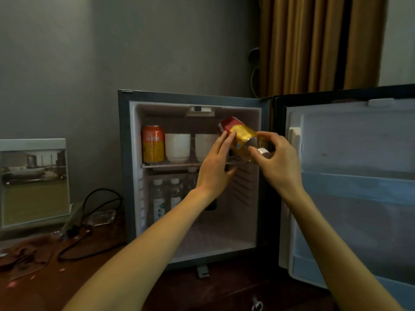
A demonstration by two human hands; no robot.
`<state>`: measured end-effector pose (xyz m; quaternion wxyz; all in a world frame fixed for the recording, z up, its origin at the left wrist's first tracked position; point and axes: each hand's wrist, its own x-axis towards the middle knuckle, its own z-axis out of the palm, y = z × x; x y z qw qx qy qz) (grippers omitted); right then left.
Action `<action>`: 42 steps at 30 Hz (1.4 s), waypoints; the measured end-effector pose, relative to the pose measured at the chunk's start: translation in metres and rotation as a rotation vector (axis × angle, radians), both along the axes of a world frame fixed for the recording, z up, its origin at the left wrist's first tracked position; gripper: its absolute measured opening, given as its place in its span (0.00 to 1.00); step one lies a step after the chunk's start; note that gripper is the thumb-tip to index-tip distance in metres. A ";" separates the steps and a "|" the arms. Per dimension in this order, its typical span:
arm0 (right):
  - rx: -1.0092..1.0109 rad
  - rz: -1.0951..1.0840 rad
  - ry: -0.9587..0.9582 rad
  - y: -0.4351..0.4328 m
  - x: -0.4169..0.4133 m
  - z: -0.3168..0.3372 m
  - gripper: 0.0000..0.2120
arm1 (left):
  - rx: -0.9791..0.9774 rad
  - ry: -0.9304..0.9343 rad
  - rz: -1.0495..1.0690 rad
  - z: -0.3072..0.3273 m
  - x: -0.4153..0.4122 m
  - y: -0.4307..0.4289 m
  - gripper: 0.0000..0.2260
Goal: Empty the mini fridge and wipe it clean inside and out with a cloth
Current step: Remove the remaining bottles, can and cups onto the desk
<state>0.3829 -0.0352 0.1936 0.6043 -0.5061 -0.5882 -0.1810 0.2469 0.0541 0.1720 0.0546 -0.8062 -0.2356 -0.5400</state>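
At the open fridge (124, 158), the right hand (278, 161) grips the cap end of a tilted bottle (241, 134) by the top shelf's right, the left hand (213, 170) steadying it straight-fingered; a slip could topple the cups (177, 148).

Looks like a hotel guest room. Told first by a mini fridge (124, 176) set on a dark wooden worktop (224, 290) against a plain grey wall (101, 46), and stocked minibar-fashion: an orange can (152, 143) and two white cups (177, 148) on the upper shelf, small water bottles (158, 198) below. At the near left, a clear stand (33, 182) showing a printed photo of a furnished interior. Just beside it, a small glass tray (102, 217) and a looped black cable (98, 203). Far right, heavy ochre curtains (314, 41) hanging in folds behind the fridge's open door (359, 142).
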 end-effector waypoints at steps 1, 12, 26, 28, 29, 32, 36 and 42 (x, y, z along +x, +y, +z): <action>0.033 0.023 0.016 -0.003 -0.001 0.002 0.20 | 0.014 -0.015 -0.003 0.002 0.000 -0.001 0.40; 0.155 0.334 0.158 -0.009 -0.017 0.019 0.16 | 0.034 -0.058 -0.099 -0.005 -0.023 -0.007 0.35; 0.023 0.699 0.412 0.011 -0.057 -0.003 0.09 | -0.124 -0.264 -0.190 -0.027 -0.054 -0.025 0.29; -0.002 0.757 0.439 0.014 -0.068 -0.009 0.07 | -0.165 -0.301 -0.192 -0.034 -0.062 -0.025 0.28; -0.017 0.790 0.460 0.017 -0.074 -0.011 0.08 | -0.183 -0.315 -0.198 -0.037 -0.066 -0.026 0.28; -0.106 0.890 0.529 0.020 -0.098 -0.020 0.12 | -0.227 -0.330 -0.180 -0.045 -0.084 -0.032 0.28; -0.194 1.059 0.563 0.023 -0.136 -0.031 0.21 | -0.276 -0.384 -0.132 -0.059 -0.120 -0.043 0.28; -0.366 1.303 0.610 0.020 -0.218 -0.052 0.26 | -0.297 -0.550 0.004 -0.082 -0.188 -0.077 0.22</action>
